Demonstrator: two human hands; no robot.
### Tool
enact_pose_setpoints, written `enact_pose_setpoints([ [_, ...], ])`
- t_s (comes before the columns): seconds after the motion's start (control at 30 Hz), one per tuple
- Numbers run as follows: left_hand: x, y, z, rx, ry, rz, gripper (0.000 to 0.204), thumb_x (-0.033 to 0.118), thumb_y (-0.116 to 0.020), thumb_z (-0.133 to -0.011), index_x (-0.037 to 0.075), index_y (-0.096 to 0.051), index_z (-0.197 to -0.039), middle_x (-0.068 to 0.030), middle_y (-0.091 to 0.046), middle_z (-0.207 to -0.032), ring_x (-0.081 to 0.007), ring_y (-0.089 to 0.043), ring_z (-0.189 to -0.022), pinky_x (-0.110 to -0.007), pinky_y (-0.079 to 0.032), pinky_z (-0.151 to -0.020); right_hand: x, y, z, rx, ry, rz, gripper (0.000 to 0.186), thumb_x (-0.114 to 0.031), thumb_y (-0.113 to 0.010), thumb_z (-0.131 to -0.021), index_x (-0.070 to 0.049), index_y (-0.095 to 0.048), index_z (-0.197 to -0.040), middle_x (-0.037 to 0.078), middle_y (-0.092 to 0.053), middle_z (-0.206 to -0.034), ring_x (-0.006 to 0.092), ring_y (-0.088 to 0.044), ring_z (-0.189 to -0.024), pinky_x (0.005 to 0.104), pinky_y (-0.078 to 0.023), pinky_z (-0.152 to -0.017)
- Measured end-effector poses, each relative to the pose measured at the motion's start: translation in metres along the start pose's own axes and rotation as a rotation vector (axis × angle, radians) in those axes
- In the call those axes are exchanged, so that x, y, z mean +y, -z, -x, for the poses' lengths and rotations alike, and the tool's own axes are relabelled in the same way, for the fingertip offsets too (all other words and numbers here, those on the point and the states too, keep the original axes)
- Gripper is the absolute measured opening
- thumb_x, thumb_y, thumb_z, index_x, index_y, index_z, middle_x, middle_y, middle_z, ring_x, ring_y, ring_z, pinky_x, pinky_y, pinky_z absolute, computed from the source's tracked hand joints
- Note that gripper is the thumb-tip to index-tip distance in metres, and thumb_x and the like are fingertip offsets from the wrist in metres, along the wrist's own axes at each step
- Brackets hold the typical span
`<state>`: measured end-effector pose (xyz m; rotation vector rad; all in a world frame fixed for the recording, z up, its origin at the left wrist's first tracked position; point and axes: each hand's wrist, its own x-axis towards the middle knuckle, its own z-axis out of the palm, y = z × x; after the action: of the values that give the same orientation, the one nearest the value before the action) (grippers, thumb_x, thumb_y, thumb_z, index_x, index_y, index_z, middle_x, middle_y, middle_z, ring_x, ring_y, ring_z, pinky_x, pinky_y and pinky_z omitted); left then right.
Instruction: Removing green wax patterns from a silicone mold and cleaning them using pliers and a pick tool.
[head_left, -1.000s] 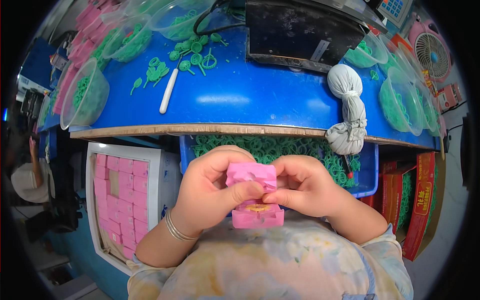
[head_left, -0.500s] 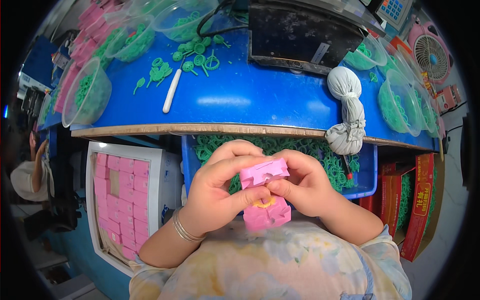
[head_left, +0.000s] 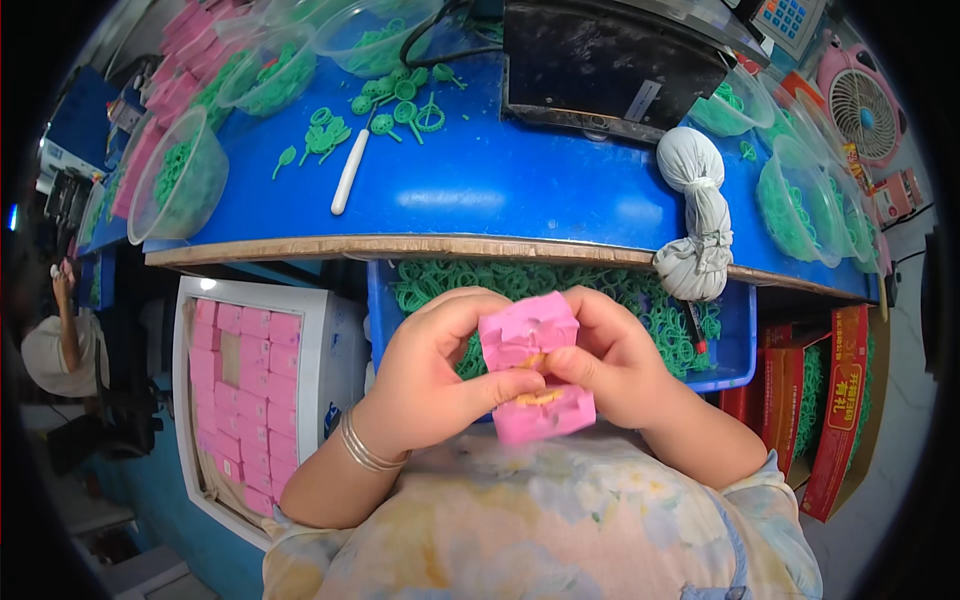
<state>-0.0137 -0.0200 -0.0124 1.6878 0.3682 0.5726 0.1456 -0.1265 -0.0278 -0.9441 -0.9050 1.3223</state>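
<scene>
A pink rubber mould (head_left: pixel 532 370) in two halves sits between both my hands over my lap. My left hand (head_left: pixel 430 375) grips its left side, thumb pressed on the lower half. On the right side, my right hand (head_left: pixel 615 365) holds the block with fingers at the seam. The halves are parted a little, and something yellow-orange shows in the gap. Behind my hands lies a blue bin (head_left: pixel 735 345) of green rings, under the table edge.
The blue table (head_left: pixel 500 190) carries clear bowls of green parts (head_left: pixel 180 170), loose green pieces (head_left: pixel 400 105), a white stick (head_left: pixel 350 172), a tied grey cloth bag (head_left: pixel 695 215) and a black machine (head_left: pixel 610 65). A white crate of pink moulds (head_left: pixel 245 390) stands at left; red boxes (head_left: pixel 845 400) at right.
The mould has tilted and its two halves have come apart slightly between my fingers, showing more of the yellow-orange inside. My hands stayed in place.
</scene>
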Motion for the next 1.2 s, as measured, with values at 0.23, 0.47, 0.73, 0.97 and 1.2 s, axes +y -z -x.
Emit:
enact_pose_setpoints([
  [0.23, -0.014, -0.002, 0.005, 0.046, 0.081, 0.323, 0.035, 0.004, -0.074, -0.072, -0.001, -0.058, -0.102, -0.0070, -0.054, -0.102, -0.0149, -0.052, -0.097, -0.030, -0.043, -0.084, 0.004, 0.002, -0.004, -0.026, -0.044, -0.201, 0.023, -0.006, -0.057, -0.089, 0.001, -0.048, -0.109, 0.008, -0.058, -0.102, 0.0122, -0.060, -0.089, 0.0250, -0.052, -0.075],
  [0.47, -0.012, -0.013, -0.001, -0.052, 0.090, 0.500, 0.039, 0.015, -0.066, -0.082, -0.003, -0.056, -0.114, -0.0152, -0.043, -0.130, -0.0205, -0.049, -0.113, -0.034, -0.042, -0.094, 0.002, -0.006, -0.003, 0.020, -0.025, -0.008, 0.028, -0.002, -0.064, -0.083, 0.002, -0.052, -0.107, 0.003, -0.054, -0.095, 0.0112, -0.058, -0.093, 0.0239, -0.052, -0.071],
  [0.73, -0.006, -0.012, 0.006, 0.115, 0.214, 0.582, 0.048, 0.018, -0.055, -0.091, 0.000, -0.037, -0.132, -0.0121, -0.049, -0.124, -0.0168, -0.050, -0.112, -0.033, -0.042, -0.094, -0.022, -0.003, -0.004, 0.141, 0.431, 0.786, 0.027, -0.010, -0.068, -0.077, 0.000, -0.057, -0.099, 0.009, -0.055, -0.087, 0.0174, -0.053, -0.068, 0.0274, -0.043, -0.056],
  [0.97, -0.009, -0.012, 0.005, -0.064, -0.027, 0.449, 0.063, 0.024, -0.063, -0.086, 0.002, -0.031, -0.136, -0.0113, -0.047, -0.122, -0.0166, -0.047, -0.112, -0.032, -0.039, -0.094, -0.026, -0.009, -0.006, 0.090, 0.417, 0.826, 0.028, -0.012, -0.075, -0.071, -0.003, -0.053, -0.086, 0.008, -0.052, -0.076, 0.0199, -0.049, -0.064, 0.0286, -0.041, -0.057],
  [1.2, -0.004, -0.010, 0.006, -0.002, 0.062, 0.152, 0.064, 0.040, -0.064, -0.083, -0.002, -0.041, -0.127, -0.0138, -0.054, -0.115, -0.0195, -0.056, -0.103, -0.032, -0.046, -0.090, -0.019, -0.007, -0.002, 0.174, 0.171, 0.647, 0.033, -0.015, -0.078, -0.069, -0.004, -0.048, -0.078, 0.004, -0.049, -0.073, 0.0145, -0.046, -0.064, 0.0267, -0.040, -0.055],
])
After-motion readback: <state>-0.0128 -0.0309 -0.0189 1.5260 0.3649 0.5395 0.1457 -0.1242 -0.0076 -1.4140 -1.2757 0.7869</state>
